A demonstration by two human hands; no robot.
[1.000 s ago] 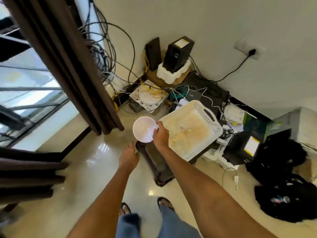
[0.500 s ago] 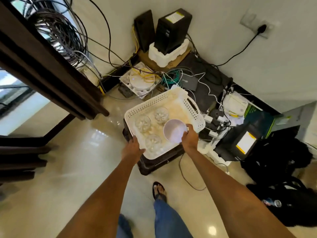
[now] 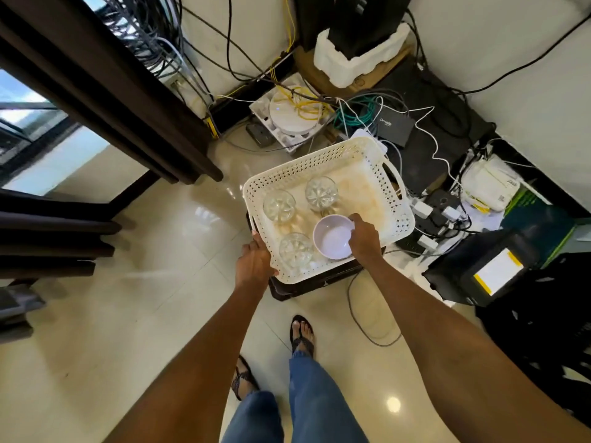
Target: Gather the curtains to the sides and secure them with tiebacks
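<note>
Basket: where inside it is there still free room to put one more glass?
In the white basket, the far right part is bare, between the far glass and the right wall. The near left part is crowded: three glasses and the white bowl, which the right hand holds at its rim. The left hand grips the near left corner.

Dark brown curtain, hanging, gathered upper left

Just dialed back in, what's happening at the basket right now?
The right hand holds a white bowl by its rim inside the white perforated basket, beside three clear glasses. The left hand holds the basket's near corner. The dark curtain hangs untouched; no tieback is visible.
</note>
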